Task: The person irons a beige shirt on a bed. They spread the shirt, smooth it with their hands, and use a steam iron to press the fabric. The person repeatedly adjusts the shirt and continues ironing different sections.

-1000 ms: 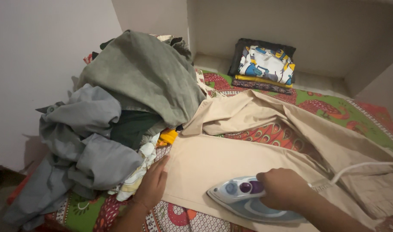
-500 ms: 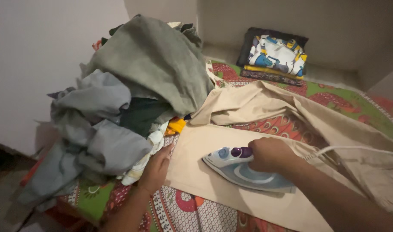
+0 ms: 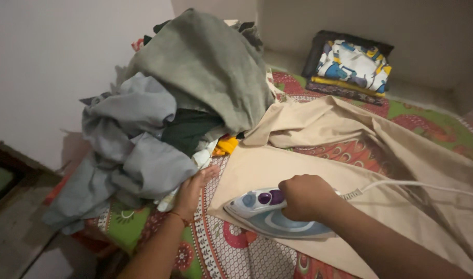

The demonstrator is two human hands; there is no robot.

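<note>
My right hand [image 3: 304,197] grips the handle of a white and blue steam iron [image 3: 267,213] with purple buttons. The iron lies flat on a beige garment [image 3: 319,155] spread over a patterned red and green bedspread [image 3: 223,248]. The iron's nose sits close to the garment's left edge. My left hand [image 3: 192,188] rests flat, fingers apart, on the bedspread by that edge, against the foot of a big heap of crumpled clothes [image 3: 169,108]. A white cord [image 3: 417,185] runs from the iron to the right.
The heap holds grey, olive green and dark green pieces and fills the left of the bed. A folded stack of clothes [image 3: 350,67] sits at the far side by the wall. The bed's left edge drops to a floor [image 3: 19,232].
The iron and my right hand have slid left along the beige garment to its left edge. My left hand stays by that edge. The camera has shifted, so everything sits further right.
</note>
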